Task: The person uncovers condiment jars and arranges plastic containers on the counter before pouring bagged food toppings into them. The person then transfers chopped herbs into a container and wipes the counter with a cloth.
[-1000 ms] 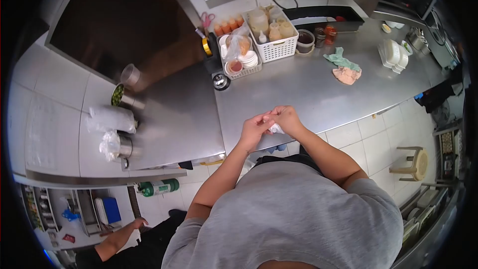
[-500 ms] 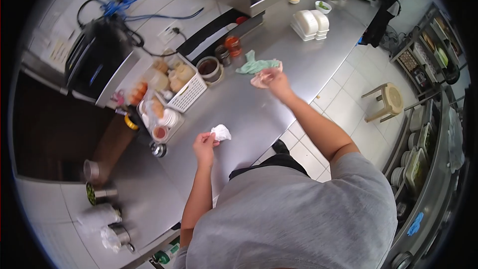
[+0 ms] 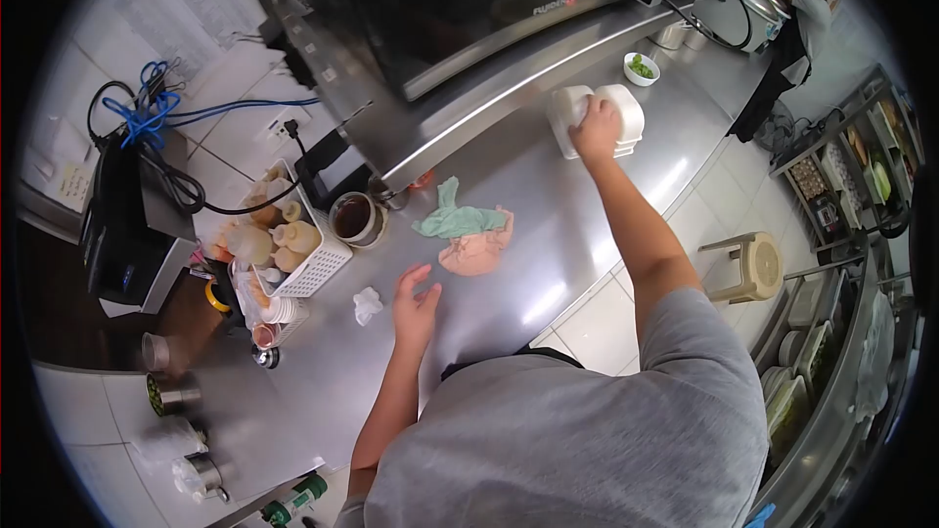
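Note:
My right hand (image 3: 595, 129) reaches to the far part of the steel counter. Its fingers close over the left part of a stack of white takeout containers (image 3: 626, 117); the fingertips are partly hidden. Over the near part of the counter, my left hand (image 3: 416, 300) is empty, with its fingers apart. Just left of it lies a crumpled white tissue (image 3: 368, 306). Beyond the left hand, a green cloth (image 3: 458, 222) and a pinkish cloth (image 3: 476, 250) lie bunched together.
A white basket of bottles (image 3: 321, 264) and a container of dark liquid (image 3: 354, 219) stand at the left. An oven (image 3: 509, 29) overhangs the back. A bowl of greens (image 3: 641, 69) sits past the containers. Another person (image 3: 797, 39) stands far right, near a stool (image 3: 760, 267).
My right hand has left the pinkish cloth and moved forward to the white containers. My left hand has let go of the tissue, now on the counter. The view has shifted.

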Tool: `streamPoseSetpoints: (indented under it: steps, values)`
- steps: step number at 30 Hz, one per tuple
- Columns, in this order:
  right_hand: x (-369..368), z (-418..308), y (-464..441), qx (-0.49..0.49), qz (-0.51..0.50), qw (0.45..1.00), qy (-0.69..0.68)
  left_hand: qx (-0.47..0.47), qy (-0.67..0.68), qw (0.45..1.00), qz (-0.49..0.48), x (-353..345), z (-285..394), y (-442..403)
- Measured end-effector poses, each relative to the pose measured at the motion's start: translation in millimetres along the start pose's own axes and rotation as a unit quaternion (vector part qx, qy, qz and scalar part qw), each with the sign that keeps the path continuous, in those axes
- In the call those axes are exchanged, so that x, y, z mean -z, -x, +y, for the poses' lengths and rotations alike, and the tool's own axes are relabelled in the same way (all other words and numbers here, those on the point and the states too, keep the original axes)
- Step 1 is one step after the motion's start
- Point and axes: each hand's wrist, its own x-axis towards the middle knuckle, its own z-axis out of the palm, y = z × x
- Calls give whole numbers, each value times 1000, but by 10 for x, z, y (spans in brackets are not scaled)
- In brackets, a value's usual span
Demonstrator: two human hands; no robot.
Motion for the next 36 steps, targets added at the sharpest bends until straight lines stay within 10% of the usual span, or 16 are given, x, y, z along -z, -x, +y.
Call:
streamPoseSetpoints:
  steps: [13,19,20,23,26,29,32,36]
  values:
    - [904,-111,1209,67,-26,913,-401,111,188,971,-97,-1170,302,-498]
    - [1057,-338,1631,178,-339,739,-554,88,386,908,-136,-899,879,-244]
    - [881,-270,1528,307,-234,816,-430,93,369,916,-126,-784,914,-208]
    - [404,-387,1214,203,-17,936,-288,20,-96,995,23,-446,474,-8]
    - [20,-437,888,173,-197,943,-203,122,-351,927,49,-171,330,341]
    - [272,-600,784,211,-78,953,-203,206,-386,897,58,-4,-19,525]
    - [354,-639,741,121,-194,906,-355,105,-419,892,134,-43,162,600]
    - [697,-987,1144,-2,-385,642,-663,-40,77,991,98,-248,399,383]
